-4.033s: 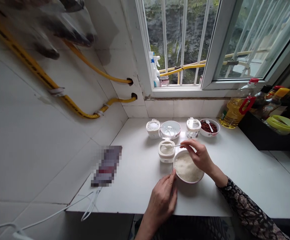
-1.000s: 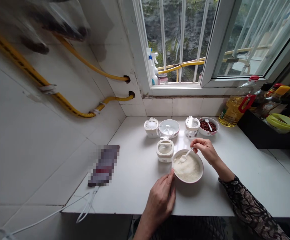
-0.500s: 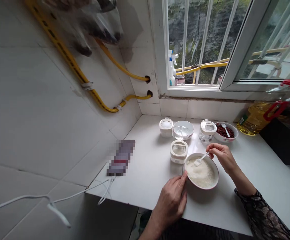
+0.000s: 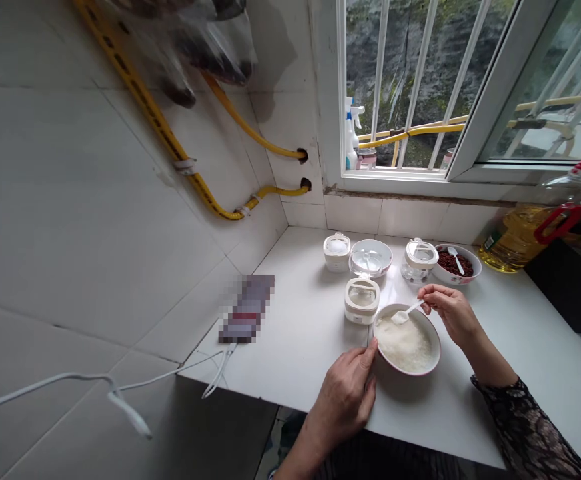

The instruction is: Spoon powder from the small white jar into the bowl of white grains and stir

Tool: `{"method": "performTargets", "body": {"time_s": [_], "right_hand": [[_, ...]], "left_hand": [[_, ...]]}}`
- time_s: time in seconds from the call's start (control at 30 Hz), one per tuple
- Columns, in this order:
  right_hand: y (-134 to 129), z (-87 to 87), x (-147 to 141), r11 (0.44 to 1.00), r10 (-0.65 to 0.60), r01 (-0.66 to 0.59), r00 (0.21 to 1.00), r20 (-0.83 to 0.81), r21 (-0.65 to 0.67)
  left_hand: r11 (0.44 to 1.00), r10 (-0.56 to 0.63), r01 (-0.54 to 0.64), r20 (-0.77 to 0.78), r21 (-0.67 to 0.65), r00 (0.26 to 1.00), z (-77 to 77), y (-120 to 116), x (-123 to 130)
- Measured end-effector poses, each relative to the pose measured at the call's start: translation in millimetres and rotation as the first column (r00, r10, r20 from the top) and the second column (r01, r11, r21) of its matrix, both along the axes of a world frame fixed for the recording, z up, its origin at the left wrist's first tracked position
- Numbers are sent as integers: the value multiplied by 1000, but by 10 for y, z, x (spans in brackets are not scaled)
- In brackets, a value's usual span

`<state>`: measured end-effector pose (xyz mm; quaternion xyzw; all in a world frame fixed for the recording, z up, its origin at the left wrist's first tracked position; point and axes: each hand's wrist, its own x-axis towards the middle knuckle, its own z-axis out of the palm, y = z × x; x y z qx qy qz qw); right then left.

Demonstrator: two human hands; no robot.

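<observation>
R hand pinched white spoon by its handle, spoon head over white grains in the round bowl near ctr edge. L hand was open, fingertip touching bowl's L rim. Lidded jar sat just beside bowl, w/ 2nd spoon farther back in red-brown bits.

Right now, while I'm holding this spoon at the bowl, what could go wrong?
The left hand touches the side of the bowl; a push might slide it into the open jar close beside it. The right hand pinches the spoon by its handle, so a slip could drop it into the white contents. A white cord loops past the edge of the counter and might get snagged.
</observation>
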<state>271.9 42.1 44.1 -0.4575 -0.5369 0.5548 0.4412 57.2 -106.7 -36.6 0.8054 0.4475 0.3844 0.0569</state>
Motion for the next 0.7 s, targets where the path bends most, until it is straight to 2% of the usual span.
{"method": "performTargets", "body": {"time_s": [0.17, 0.27, 0.33, 0.4, 0.43, 0.5, 0.57, 0.6, 0.63, 0.7], "right_hand": [[-63, 44, -117, 999, -7, 10, 998, -65, 47], [-128, 54, -235, 982, -2, 8, 999, -35, 190], [-167, 41, -301, 947, -13, 3, 1000, 27, 320], [-192, 14, -347, 872, -39, -37, 989, 144, 488], [-198, -1, -362, 810, -51, -91, 973, 224, 579], [-200, -22, -376, 651, -84, -236, 922, 378, 721], [-199, -19, -371, 515, -110, -337, 886, 451, 788], [-201, -7, -360, 485, -118, -344, 885, 450, 804], [-205, 12, -344, 486, -124, -325, 893, 432, 811], [-213, 57, -289, 550, -134, -241, 920, 369, 799]], "left_hand": [[1000, 3, -3, -1, 6, 1000, -5, 6, -1], [1000, 8, -8, -6, 13, 1000, -11, 7, -1], [1000, 9, -9, -7, 11, 1000, -16, 4, -1], [1000, 8, -8, -8, 6, 1000, -18, 0, -1], [1000, 7, -7, -7, 4, 1000, -18, -1, -1], [1000, 4, -4, -3, 6, 1000, -18, -1, 0], [1000, 5, -5, 2, 6, 1000, -16, 1, 1], [1000, 6, -6, 4, 6, 1000, -14, 3, 1], [1000, 7, -7, 6, 4, 1000, -12, 4, 2], [1000, 4, -4, 9, 3, 1000, -4, 5, 0]]}}
